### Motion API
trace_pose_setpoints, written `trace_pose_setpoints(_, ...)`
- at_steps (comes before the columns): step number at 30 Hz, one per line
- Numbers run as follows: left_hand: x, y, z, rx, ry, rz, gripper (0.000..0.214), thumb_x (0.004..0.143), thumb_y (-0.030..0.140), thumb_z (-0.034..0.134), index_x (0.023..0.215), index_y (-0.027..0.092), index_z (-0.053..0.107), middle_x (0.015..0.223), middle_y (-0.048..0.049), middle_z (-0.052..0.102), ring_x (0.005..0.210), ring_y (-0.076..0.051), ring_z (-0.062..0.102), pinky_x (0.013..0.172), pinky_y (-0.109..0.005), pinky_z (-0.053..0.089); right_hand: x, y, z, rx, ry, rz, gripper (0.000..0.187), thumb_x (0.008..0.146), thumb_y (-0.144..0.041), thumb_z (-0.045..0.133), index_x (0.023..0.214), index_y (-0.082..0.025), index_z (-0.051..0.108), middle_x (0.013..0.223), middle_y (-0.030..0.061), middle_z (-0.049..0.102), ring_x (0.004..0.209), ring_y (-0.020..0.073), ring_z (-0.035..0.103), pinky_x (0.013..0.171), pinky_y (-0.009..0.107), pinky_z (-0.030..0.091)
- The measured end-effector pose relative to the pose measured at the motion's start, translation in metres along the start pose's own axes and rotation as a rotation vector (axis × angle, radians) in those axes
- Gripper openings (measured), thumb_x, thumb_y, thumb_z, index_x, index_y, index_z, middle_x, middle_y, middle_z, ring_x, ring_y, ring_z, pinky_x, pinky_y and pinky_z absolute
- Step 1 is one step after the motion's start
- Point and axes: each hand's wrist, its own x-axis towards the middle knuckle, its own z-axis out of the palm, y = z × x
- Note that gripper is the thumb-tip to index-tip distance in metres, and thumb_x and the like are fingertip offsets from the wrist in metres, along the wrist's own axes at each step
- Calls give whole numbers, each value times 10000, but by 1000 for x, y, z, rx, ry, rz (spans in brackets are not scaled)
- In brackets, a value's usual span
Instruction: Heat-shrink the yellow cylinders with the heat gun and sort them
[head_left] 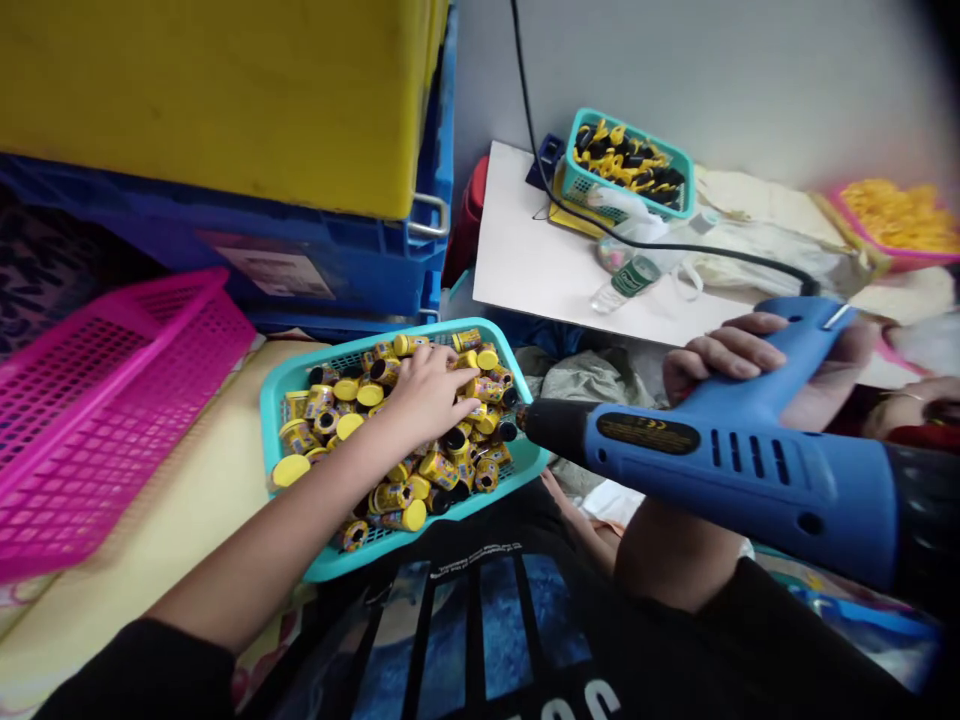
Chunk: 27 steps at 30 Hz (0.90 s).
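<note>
My left hand (429,390) reaches into a teal basket (289,385) full of small jars with yellow lids (397,495). Its fingers curl down onto the jars near the basket's far right side; whether it grips one is hidden. My right hand (739,365) is wrapped round the handle of a blue heat gun (720,470). The gun lies level, and its black nozzle (544,425) points left at the basket's right edge, close to my left fingertips.
An empty pink basket (97,410) lies at left. Blue crates (322,260) under a yellow one (225,90) stand behind. A white board (540,260) carries a plastic bottle (626,280) and a teal basket of black-and-yellow parts (626,165). The gun's black cord (525,110) runs up the wall.
</note>
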Motion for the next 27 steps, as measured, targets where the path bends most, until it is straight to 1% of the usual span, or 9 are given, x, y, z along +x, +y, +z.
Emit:
trace_pose_setpoints(3,-1,-1,-2,68,-28,-18,469,914,425,607,1326,203,639,1405,-161,511,1307,-409,410,1048,-586,387,9,2,-7,29,13,-61,683,609,-859,589,695,-192,468,411,-73,372,313,119,401,359,264,300)
trace_pose_setpoints(5,-8,-8,-7,85,-30,5,560,912,435,611,1403,170,563,1471,-181,467,1343,-421,384,1063,-600,385,9,1,-11,47,4,-81,684,596,-856,604,703,-191,483,421,-69,387,324,123,418,369,265,321)
trace_pose_setpoints(8,-27,-23,-15,82,45,49,599,923,441,596,1449,166,512,1511,-187,445,1351,-416,383,1074,-611,385,1,2,-10,81,-51,-95,635,701,-820,552,755,-190,490,474,-58,459,378,138,489,417,292,386)
trace_pose_setpoints(13,-73,-46,-31,1,250,140,463,984,437,501,1377,203,571,1413,-135,555,1288,-351,471,1076,-545,409,-12,11,-2,104,-143,-87,500,827,-691,524,827,-194,472,560,-43,534,489,161,576,519,338,461)
trace_pose_setpoints(16,-101,-61,-35,-28,333,95,386,996,401,493,1332,236,588,1387,-115,581,1257,-329,517,1065,-522,411,-12,14,3,107,-144,-65,427,873,-620,515,853,-196,471,597,-37,555,533,166,596,558,350,476)
trace_pose_setpoints(19,-124,-78,-29,-39,404,4,338,995,376,498,1274,220,609,1328,-135,622,1207,-335,569,1038,-536,419,-9,15,7,86,-169,-49,430,876,-619,512,858,-193,459,596,-45,551,534,165,597,560,352,487)
trace_pose_setpoints(22,-141,-92,-17,-59,450,-54,322,993,379,501,1234,203,621,1270,-148,660,1167,-340,607,994,-536,449,-7,18,12,46,-192,-44,448,900,-639,457,862,-193,445,633,-36,569,579,174,616,597,373,516)
trace_pose_setpoints(25,-151,-96,-4,-84,479,-105,319,991,398,501,1208,208,637,1242,-138,678,1148,-325,625,984,-516,467,-6,24,19,11,-158,-43,442,942,-628,387,880,-194,442,660,-30,577,617,174,625,628,378,529)
trace_pose_setpoints(27,-154,-96,3,-96,483,-131,312,987,409,507,1194,223,648,1228,-119,688,1137,-307,634,986,-494,477,-4,28,25,6,-107,-47,432,943,-617,404,880,-193,446,638,-39,567,588,164,615,604,356,513)
